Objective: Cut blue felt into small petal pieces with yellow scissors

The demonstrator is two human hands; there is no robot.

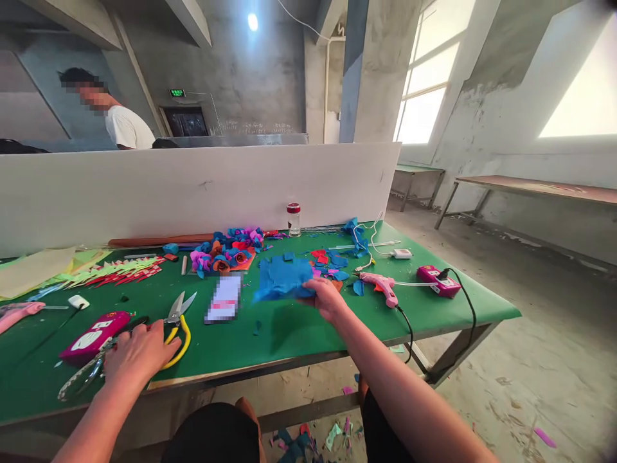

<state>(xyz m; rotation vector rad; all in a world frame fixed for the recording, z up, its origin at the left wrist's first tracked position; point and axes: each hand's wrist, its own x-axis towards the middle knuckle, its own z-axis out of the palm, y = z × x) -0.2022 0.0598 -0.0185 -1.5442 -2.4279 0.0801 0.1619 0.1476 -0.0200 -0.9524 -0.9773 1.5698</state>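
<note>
My right hand [326, 298] is closed on the edge of a stack of blue paper pieces [283, 278], held just above the green table [270, 334]. At the table's near edge my left hand [139, 352] lies palm down, fingers spread, on the yellow-handled scissors [177, 321]. Next to that hand are a second, clear-handled tool [80, 381] and a pink power strip [95, 334]. A heap of small paper flowers [227, 251] in blue, purple and orange sits further back.
A pink glue gun [380, 285] and another pink power strip [438, 281] with a black cord lie at the right. A small red-capped jar [294, 219] stands by the white partition [193, 186]. Green and red paper strips [116, 270] lie left. A person [120, 119] stands behind the partition.
</note>
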